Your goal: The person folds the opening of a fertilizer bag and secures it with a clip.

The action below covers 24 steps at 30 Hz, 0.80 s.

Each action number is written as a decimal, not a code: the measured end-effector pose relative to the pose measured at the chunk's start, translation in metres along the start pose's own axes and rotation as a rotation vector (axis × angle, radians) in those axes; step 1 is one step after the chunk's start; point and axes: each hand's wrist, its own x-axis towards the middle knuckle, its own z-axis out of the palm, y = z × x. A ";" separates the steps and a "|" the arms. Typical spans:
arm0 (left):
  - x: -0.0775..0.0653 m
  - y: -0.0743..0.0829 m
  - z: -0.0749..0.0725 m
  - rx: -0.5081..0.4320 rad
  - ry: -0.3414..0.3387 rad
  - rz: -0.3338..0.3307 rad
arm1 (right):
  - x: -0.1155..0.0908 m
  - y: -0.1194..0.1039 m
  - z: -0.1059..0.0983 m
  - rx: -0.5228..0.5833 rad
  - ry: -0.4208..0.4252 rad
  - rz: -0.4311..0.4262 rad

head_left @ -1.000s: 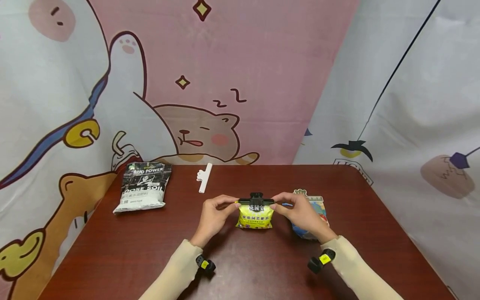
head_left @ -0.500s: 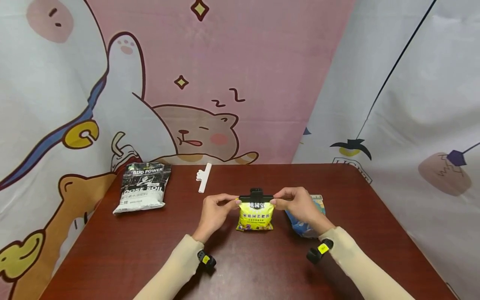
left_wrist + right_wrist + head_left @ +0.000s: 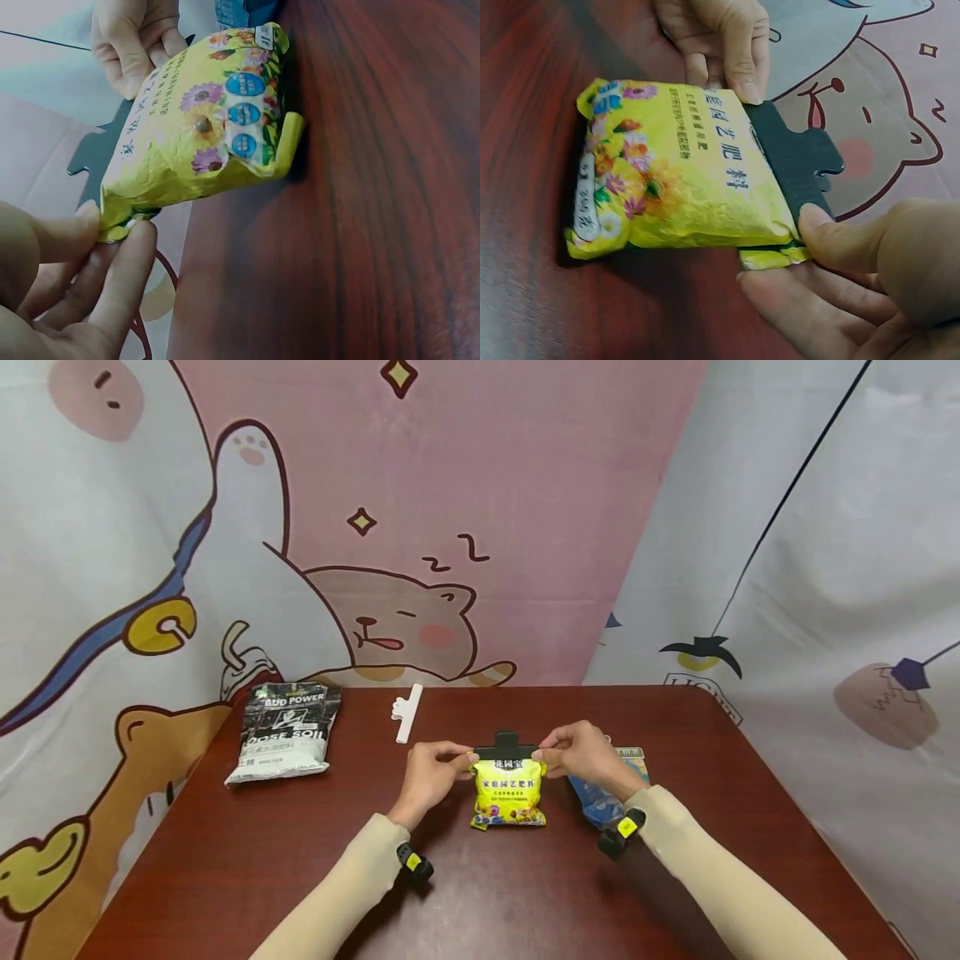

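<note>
A small yellow fertilizer bag [image 3: 507,793] with printed flowers stands upright in the middle of the table. Across its top edge sits a black sealing clip [image 3: 506,748], whose handle sticks up behind the bag. My left hand [image 3: 433,775] pinches the bag's top left corner at the clip's end, thumb in front. At the opposite top corner my right hand [image 3: 588,757] pinches the bag between thumb and fingers. In the right wrist view a folded yellow flap [image 3: 769,257] of the bag pokes out below the clip by my right fingers.
A black and white soil bag [image 3: 285,732] lies at the table's back left. Right of it is a white clip [image 3: 407,714]. Behind my right forearm lies a blue bag [image 3: 600,802], partly hidden. A printed cloth [image 3: 540,527] hangs behind the table [image 3: 480,893].
The yellow bag has tipped more upright, so its flowered lower front shows. The clip and both hands have risen slightly, and the right hand has shifted a little left.
</note>
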 end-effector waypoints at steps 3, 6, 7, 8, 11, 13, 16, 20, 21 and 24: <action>0.002 -0.001 0.000 0.020 0.007 -0.024 | 0.006 0.000 0.001 -0.015 -0.015 0.018; 0.004 -0.004 0.002 0.049 0.002 -0.045 | 0.012 0.001 0.002 -0.032 -0.031 0.038; 0.005 -0.005 0.002 0.063 -0.001 -0.050 | 0.013 0.001 0.003 -0.042 -0.034 0.046; 0.006 -0.006 0.003 0.074 -0.006 -0.057 | 0.015 0.002 0.004 -0.053 -0.036 0.054; 0.008 -0.008 0.004 0.112 -0.025 -0.083 | 0.018 0.004 0.006 -0.084 -0.044 0.065; 0.009 -0.009 0.004 0.123 -0.034 -0.101 | 0.021 0.005 0.008 -0.101 -0.047 0.073; 0.011 -0.010 0.004 0.141 -0.046 -0.120 | 0.024 0.006 0.010 -0.124 -0.050 0.085; 0.014 -0.010 0.004 0.169 -0.050 -0.134 | 0.029 0.008 0.012 -0.156 -0.059 0.093; 0.015 -0.010 0.004 0.175 -0.050 -0.139 | 0.030 0.008 0.012 -0.166 -0.061 0.094; 0.017 -0.012 0.005 0.186 -0.050 -0.148 | 0.031 0.007 0.014 -0.193 -0.062 0.101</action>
